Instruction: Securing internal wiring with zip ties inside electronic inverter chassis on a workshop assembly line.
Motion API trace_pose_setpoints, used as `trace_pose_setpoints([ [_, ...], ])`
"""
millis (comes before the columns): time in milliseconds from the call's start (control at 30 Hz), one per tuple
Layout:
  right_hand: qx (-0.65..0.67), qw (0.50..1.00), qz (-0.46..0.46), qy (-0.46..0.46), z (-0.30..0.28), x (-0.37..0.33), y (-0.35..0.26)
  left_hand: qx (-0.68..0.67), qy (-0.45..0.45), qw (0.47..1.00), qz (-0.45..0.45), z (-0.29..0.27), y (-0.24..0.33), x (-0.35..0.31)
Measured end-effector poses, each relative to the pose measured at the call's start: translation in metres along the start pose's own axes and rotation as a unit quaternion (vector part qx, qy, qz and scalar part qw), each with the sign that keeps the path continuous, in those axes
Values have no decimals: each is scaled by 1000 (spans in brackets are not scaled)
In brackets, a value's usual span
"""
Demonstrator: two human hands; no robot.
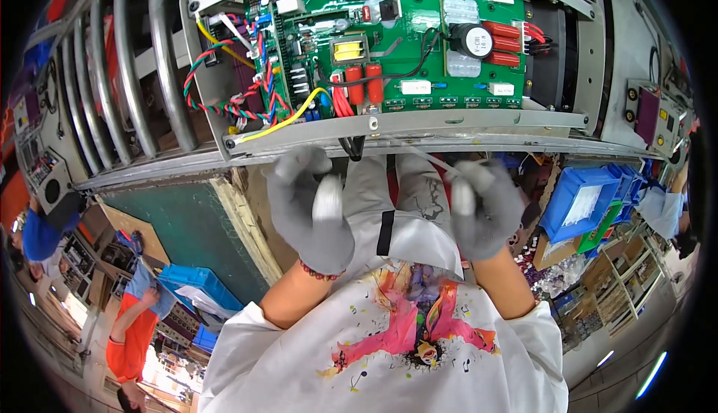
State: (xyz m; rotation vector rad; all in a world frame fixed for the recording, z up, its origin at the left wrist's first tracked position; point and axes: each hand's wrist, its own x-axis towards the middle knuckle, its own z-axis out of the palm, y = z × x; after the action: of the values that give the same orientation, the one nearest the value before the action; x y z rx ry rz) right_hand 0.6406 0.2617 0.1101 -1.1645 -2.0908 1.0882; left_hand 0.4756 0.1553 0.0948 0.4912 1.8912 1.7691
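In front of me lies a grey metal chassis [419,123] with a green circuit board [407,43] inside. My left hand [310,207], in a grey glove, is just below the chassis's near edge. Its fingers are curled, with a gap between thumb and forefinger, and nothing shows in them. To the right, my gloved right hand [485,207] pinches a thin white cable tie [428,157], whose far end reaches left toward the chassis edge. Black leads [353,147] hang over that edge between my hands. A bundle of coloured wires [239,95] runs along the board's left side.
Metal rollers [134,61] extend left of the chassis. A panelled device [654,117] stands at the far right. Blue bins [580,202] are at the right, and a blue tray [196,287] at the lower left. A person in orange [134,334] is at the left.
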Motion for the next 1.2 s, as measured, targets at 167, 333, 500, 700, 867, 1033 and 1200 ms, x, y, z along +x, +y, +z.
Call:
trace_pose_setpoints([
  [167,304,917,221,-134,33,-31,-24,30,-276,956,-96,-16,3,-21],
  [333,282,896,255,-230,56,-32,-34,69,-155,974,-148,-22,12,-22],
  [500,212,955,134,-161,47,-17,-34,277,-58,956,-73,-51,19,2],
  [700,156,943,76,-284,10,-20,-16,397,-104,907,88,-46,10,25],
  [867,219,952,24,-210,4,-6,-27,363,-115,923,50,-26,27,37],
  [1033,33,970,-234,-51,-13,59,-52,312,-75,936,143,-8,19,44],
  [1200,-139,920,-336,-147,-1,112,-57,293,-53,946,129,-3,15,43],
])
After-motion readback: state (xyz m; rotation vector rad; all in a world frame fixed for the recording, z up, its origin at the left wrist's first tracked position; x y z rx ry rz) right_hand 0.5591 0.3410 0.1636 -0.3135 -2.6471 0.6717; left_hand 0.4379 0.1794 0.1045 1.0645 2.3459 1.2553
